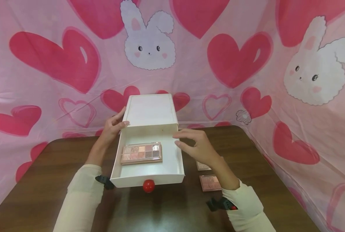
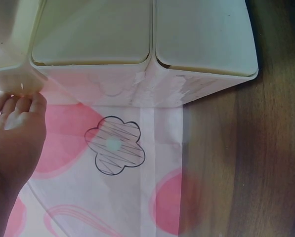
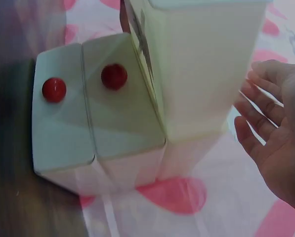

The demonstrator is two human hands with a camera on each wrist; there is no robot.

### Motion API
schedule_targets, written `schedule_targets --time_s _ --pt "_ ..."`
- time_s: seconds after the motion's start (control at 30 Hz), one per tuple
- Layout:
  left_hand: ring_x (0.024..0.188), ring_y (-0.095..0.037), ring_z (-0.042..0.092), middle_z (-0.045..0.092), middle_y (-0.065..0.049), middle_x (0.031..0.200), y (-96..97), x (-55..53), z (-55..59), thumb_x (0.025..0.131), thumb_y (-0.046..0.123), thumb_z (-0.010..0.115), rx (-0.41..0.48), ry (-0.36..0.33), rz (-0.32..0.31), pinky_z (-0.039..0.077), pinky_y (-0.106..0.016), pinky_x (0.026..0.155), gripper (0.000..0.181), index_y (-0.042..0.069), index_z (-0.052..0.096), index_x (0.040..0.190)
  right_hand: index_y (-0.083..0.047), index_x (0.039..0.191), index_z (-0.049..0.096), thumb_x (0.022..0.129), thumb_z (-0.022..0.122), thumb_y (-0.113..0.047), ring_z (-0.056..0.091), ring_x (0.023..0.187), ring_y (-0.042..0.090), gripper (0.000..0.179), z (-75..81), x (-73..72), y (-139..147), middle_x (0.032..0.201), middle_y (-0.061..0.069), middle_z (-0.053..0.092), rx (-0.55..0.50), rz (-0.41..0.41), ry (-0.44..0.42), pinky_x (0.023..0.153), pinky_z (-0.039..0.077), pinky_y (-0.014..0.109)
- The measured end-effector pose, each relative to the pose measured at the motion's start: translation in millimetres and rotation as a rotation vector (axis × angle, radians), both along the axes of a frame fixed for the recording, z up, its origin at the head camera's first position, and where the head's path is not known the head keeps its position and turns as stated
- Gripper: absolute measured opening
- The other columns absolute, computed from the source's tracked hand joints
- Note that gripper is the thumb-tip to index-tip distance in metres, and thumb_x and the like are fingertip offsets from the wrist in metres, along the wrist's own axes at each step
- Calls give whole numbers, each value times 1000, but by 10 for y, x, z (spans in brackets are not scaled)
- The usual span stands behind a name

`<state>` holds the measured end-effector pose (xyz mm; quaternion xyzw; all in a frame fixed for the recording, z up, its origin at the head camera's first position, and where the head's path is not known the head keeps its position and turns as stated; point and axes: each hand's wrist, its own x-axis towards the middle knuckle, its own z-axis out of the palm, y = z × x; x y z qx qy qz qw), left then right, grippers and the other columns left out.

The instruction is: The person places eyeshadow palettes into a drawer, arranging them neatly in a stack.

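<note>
A white drawer cabinet [image 1: 150, 109] stands on the table with its top drawer [image 1: 171, 166] pulled out toward me. Inside that drawer, toward the left, lies an eyeshadow palette [image 1: 141, 153] with rows of pans under a clear lid. My left hand [image 1: 113, 125] rests on the cabinet's left side, its thumb on the top edge near the front. In the left wrist view, the fingertips of that hand press the side wall. My right hand [image 1: 199, 145] hovers at the drawer's right wall, fingers extended, thumb apart and nothing held between them.
Two more palettes, one pale [image 1: 202, 166] and one pinkish [image 1: 209, 183], lie on the brown table [image 1: 44, 180] right of the cabinet, partly behind my right forearm. Below the pulled-out drawer are two lower drawers [image 3: 63, 131] with red knobs. A heart-and-rabbit cloth [image 1: 189, 71] hangs behind.
</note>
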<state>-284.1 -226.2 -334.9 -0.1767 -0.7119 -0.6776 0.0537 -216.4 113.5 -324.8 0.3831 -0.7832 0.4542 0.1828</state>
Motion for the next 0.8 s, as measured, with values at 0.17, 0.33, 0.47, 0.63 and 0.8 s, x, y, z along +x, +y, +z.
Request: schedule_targets --time_s 0.17,0.33,0.47,0.63,0.8 --pt "110 5 52 21 -21 168 -2 -20 -19 92 6 50 5 16 -4 52 -9 87 71 1 25 159 -2 109 77 88 72 0 69 107 11 21 -117 -2 237 108 13 78 -77 -22 -75 100 53 24" --pt "111 5 52 21 -19 168 -6 -39 -35 93 7 50 -6 15 3 52 -9 89 71 2 25 159 -4 111 77 92 71 -5 66 108 3 21 -267 -9 487 112 12 76 -69 -93 -211 100 51 23" --pt "114 4 51 21 -18 168 -17 -42 -42 93 7 50 -14 9 3 51 -9 90 71 2 24 159 -3 115 75 94 69 -9 67 105 3 23 -371 -29 683 114 16 75 -44 -131 -336 95 53 20" --pt "118 4 49 21 -17 169 -22 -49 -44 94 7 50 -8 8 -6 50 -9 93 70 2 25 159 1 118 73 95 68 -12 66 103 -2 27 -480 -83 909 118 20 74 -14 -190 -404 91 53 18" --pt "114 5 52 20 -18 169 -24 -49 -43 94 7 50 5 15 -16 52 -10 91 70 1 24 159 7 120 70 96 67 -13 65 97 -7 32 -649 -218 1170 119 27 72 17 -225 -454 87 53 15"
